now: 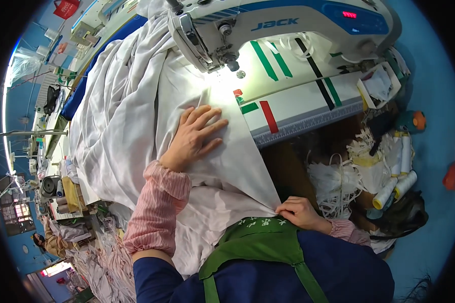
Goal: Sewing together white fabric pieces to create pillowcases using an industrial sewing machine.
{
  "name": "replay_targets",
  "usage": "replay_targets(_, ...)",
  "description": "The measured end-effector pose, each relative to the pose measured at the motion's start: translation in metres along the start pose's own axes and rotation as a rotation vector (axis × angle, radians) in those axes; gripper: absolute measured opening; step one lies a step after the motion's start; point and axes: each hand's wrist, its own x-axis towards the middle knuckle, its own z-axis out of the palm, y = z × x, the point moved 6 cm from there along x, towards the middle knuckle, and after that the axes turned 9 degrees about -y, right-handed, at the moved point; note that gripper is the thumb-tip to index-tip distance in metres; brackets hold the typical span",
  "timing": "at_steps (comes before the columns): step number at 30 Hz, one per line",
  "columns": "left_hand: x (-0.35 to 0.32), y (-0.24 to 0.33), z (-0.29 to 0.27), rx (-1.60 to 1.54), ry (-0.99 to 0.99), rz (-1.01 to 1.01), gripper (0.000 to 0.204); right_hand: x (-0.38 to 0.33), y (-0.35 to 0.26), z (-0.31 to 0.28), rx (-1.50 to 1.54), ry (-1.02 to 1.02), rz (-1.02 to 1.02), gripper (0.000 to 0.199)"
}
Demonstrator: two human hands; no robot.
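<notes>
Blue-walled sewing workshop, white machine table (308,103) marked with coloured tape. Right hand (299,212) is pinching the near edge of the large white cotton sheet (131,106) at the table's front. Left hand (194,137) is lying open, pressing it flat before the white-and-blue sewing machine (268,25). Thread cones (394,187) are lying rightward.

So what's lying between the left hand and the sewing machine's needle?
Only white fabric: in the head view it runs unbroken from the left hand, pressed flat on it, up to the needle area of the sewing machine. Nothing else sits there.
</notes>
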Motion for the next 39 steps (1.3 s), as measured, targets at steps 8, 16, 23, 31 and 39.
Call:
replay_targets(8,0.03,-0.054,-0.007,0.015,0.007,0.087,0.044,0.042,-0.011,-0.021,-0.054,0.039,-0.061,0.013)
replay_targets(16,0.054,-0.109,-0.017,-0.054,-0.072,-0.013,0.041,0.081,-0.027,-0.037,-0.065,0.076,-0.113,0.017)
replay_targets(23,0.07,-0.164,-0.019,-0.133,-0.062,-0.071,0.038,0.115,-0.04,-0.051,-0.077,0.144,-0.159,0.02)
replay_targets(31,0.093,-0.202,-0.036,0.024,-0.013,0.002,0.041,0.152,-0.058,-0.074,-0.145,0.219,-0.181,0.021)
replay_targets(39,0.114,-0.266,-0.037,0.127,-0.004,-0.053,0.047,0.196,-0.068,-0.1,-0.254,0.222,-0.11,0.017)
